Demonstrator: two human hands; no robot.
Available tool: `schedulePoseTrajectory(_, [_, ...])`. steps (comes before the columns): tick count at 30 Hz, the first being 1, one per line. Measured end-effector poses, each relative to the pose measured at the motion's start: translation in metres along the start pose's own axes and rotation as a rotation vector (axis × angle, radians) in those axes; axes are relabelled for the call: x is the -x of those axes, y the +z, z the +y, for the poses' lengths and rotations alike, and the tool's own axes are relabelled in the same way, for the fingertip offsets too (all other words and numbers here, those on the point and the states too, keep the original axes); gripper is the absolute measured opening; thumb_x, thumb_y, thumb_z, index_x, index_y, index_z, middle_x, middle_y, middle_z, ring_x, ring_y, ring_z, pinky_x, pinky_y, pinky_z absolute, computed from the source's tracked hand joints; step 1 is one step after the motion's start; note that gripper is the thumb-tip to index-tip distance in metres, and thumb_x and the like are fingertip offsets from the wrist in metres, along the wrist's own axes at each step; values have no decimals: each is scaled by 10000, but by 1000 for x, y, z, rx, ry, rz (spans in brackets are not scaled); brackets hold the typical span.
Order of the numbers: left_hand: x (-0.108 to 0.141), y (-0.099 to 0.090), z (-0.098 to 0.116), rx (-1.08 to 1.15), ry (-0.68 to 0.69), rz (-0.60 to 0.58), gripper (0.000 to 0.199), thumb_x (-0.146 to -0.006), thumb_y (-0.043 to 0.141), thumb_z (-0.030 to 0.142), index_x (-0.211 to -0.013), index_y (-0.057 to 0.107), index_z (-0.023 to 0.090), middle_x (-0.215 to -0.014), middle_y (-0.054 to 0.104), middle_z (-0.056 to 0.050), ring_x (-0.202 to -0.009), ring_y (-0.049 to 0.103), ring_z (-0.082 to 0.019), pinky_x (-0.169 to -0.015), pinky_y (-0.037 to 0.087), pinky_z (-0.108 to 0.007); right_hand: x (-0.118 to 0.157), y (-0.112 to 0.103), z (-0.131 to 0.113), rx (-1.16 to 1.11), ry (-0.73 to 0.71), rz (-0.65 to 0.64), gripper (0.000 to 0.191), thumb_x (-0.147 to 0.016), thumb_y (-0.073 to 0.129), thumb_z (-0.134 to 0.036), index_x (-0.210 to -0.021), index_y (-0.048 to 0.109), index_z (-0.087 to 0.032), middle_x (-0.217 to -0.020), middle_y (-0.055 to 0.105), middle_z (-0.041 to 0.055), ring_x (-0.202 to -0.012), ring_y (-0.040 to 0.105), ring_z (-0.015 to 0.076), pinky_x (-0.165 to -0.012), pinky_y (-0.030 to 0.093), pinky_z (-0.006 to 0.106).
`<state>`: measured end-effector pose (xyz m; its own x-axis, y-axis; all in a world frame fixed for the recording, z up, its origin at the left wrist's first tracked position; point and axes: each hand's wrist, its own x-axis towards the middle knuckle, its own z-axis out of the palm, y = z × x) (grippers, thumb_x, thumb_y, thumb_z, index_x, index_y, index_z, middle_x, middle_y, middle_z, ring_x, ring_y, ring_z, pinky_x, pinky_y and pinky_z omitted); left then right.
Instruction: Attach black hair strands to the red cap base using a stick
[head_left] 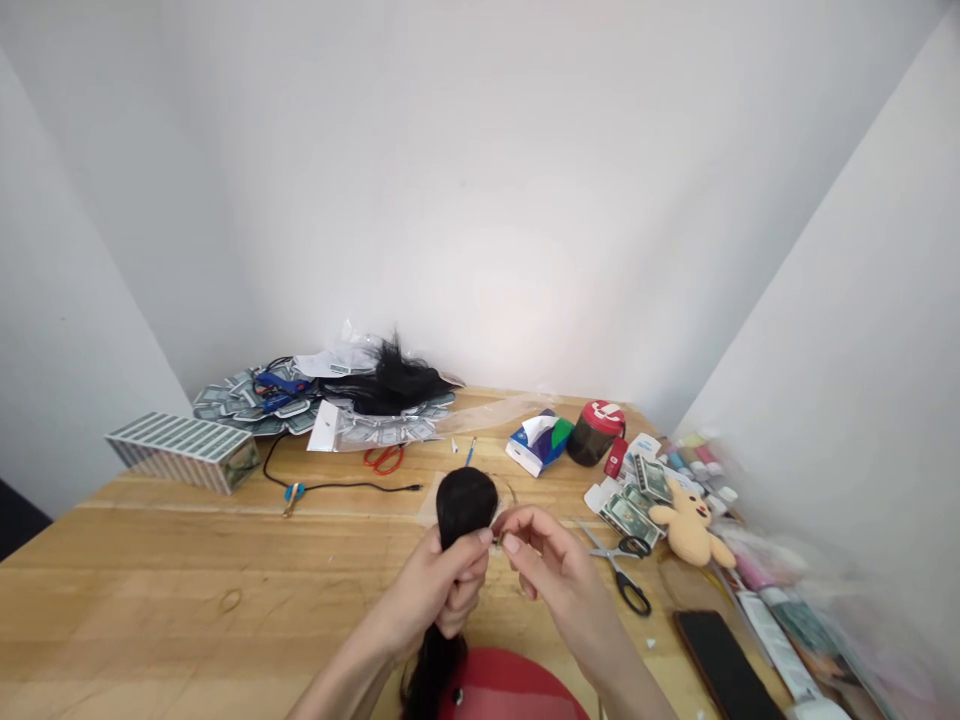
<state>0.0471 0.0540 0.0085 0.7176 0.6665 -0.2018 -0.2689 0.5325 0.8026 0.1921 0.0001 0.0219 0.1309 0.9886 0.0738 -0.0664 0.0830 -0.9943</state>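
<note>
My left hand (459,582) is wrapped round a bundle of long black hair (466,498). Its rounded, smooth top stands above the fist, and the loose tail (435,670) hangs below towards the table's front edge. Close against the left thumb, my right hand (541,555) has its thumb and forefinger pinched together; what is between them is too small to make out. A thin, pale curved strand (513,490) shows just behind the right fingers. Below the hands is a shiny red rounded object (517,688), partly cut off by the frame.
Black-handled scissors (628,572), a phone (716,660) and a yellow plush toy (690,525) lie to the right. A tissue pack (538,442) and a red-lidded jar (596,433) stand behind. More black hair (390,385), a glue gun (281,388) and a box (187,450) are back left.
</note>
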Motion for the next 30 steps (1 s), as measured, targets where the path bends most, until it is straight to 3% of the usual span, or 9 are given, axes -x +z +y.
schedulePoseTrajectory(5, [1,1,-2,61,-54,-26,551,-637,725,586,-511,331,222,-297,237,135,-249,128,-19,-255,126,-155,2,2,5,-13,-27,-21,264,-813,601,-302,-1062,651,-233,-875,638,42,-738,555,170,-532,428,233])
schedulePoseTrajectory(8, [0,3,-4,78,-71,-31,573,-608,733,605,-505,317,223,-290,230,137,-243,120,-16,-249,119,-154,1,4,10,15,-43,-3,259,-806,615,-302,-1048,663,-221,-801,634,36,-691,563,170,-518,420,241])
schedulePoseTrajectory(12, [1,3,-3,94,-91,-51,573,-603,747,587,-503,319,220,-296,222,139,-248,122,-13,-252,107,-149,2,6,10,117,-105,137,276,-800,656,-300,-1069,634,-238,-902,611,34,-720,560,167,-607,440,273])
schedulePoseTrajectory(15, [3,3,-2,106,-101,-68,560,-619,747,569,-503,327,217,-301,224,138,-252,122,-12,-253,102,-149,9,6,2,226,-181,240,154,-797,665,-278,-948,655,-250,-889,573,8,-706,511,154,-643,405,274])
schedulePoseTrajectory(17, [3,4,-2,108,-100,-76,557,-621,748,564,-500,331,216,-297,224,138,-249,120,-11,-253,101,-151,13,6,-4,285,-206,231,54,-791,670,-279,-814,692,-235,-810,571,0,-664,485,149,-619,378,274])
schedulePoseTrajectory(25, [4,5,-6,72,-102,-109,543,-655,732,554,-498,337,216,-300,238,131,-253,124,-13,-258,102,-158,7,7,-9,322,-142,147,166,-790,633,-305,-687,689,-187,-706,620,34,-629,547,175,-547,416,279])
schedulePoseTrajectory(30, [5,4,-7,45,-96,-97,533,-676,724,552,-510,344,217,-303,237,133,-257,130,-16,-266,114,-160,8,10,-7,419,-229,250,110,-727,596,-151,-638,602,-215,-628,553,-6,-577,476,161,-546,373,279])
